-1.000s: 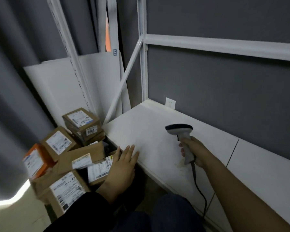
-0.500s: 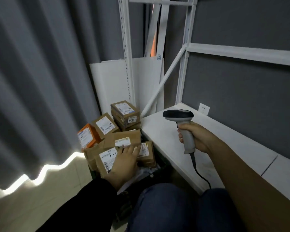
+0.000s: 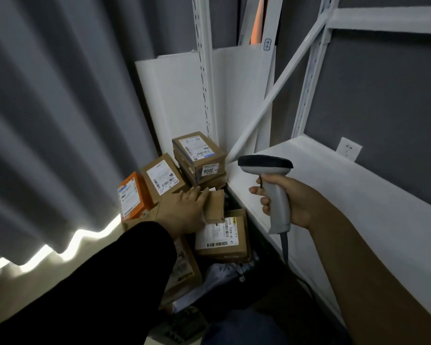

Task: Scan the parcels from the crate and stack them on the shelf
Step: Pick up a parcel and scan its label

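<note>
Left hand (image 3: 184,210), fingers straight, on brown parcel (image 3: 215,204), right hand (image 3: 292,199) gripping scanner (image 3: 275,195), shelf (image 3: 358,195) at three o'clock, curtain (image 3: 60,120) at nine

At least 6 parcels (image 3: 199,155), 1 scanner (image 3: 265,163), 1 shelf (image 3: 339,195) and 2 hands (image 3: 184,210).

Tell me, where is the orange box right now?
In the head view, the orange box is the leftmost parcel, beside the grey curtain, with a brown parcel and the left hand to its right.
</note>
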